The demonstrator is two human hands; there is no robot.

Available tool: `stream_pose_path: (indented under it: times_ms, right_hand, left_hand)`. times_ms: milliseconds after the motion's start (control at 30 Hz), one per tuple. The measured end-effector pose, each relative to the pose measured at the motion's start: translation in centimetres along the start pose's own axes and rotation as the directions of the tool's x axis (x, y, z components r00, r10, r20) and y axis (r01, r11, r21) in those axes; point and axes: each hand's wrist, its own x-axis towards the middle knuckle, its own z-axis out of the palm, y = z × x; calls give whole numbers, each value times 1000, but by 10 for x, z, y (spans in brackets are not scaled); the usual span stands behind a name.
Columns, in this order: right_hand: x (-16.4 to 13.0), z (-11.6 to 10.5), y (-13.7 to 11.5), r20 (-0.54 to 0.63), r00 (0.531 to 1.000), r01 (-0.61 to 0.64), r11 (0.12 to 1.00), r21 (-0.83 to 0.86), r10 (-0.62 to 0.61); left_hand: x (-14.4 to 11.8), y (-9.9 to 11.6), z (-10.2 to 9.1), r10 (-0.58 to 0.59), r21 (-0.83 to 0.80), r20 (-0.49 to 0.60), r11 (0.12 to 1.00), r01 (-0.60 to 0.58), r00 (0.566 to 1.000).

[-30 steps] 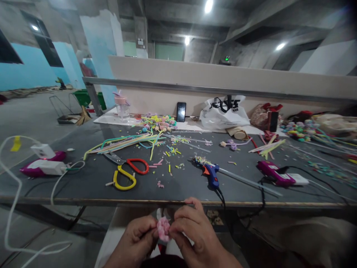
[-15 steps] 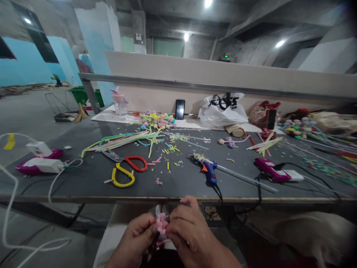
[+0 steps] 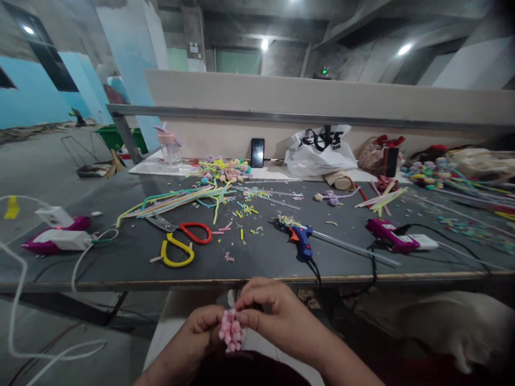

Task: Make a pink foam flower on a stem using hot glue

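Both hands low, in front of the near edge of the table (image 3: 120, 252), over the lap. Right hand (image 3: 277, 313) reaches in from the right, fingers curled, thumb and forefinger pinched on the top of the pink flower piece (image 3: 231, 331). Left hand (image 3: 197, 335) comes up from below left, fingers closed around its lower left side. Piece is small, pale pink, bumpy cluster of short rolled bits, sitting between the two hands' fingertips.
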Motion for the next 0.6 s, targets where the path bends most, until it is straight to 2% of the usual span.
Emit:
stream_pose_path:
  times_ms: [200,300,433,600]
  right_hand:
    - [-5,4,2,28,994,106,958,-265,-102]
    - [-8,8,0,26,993,117,933,-339,-115]
    - [-9,11,1,2,996,85,939,-333,-89]
    - [-8,6,0,18,999,39,979,-202,-36]
  left_hand:
    - [-2,7,5,-56,66,67,996,51,996]
    - [-2,12,7,-33,160,134,987,11,990]
    - [-2,14,3,14,275,179,959,-64,984]
    - [-4,10,-5,11,338,97,940,-43,995]
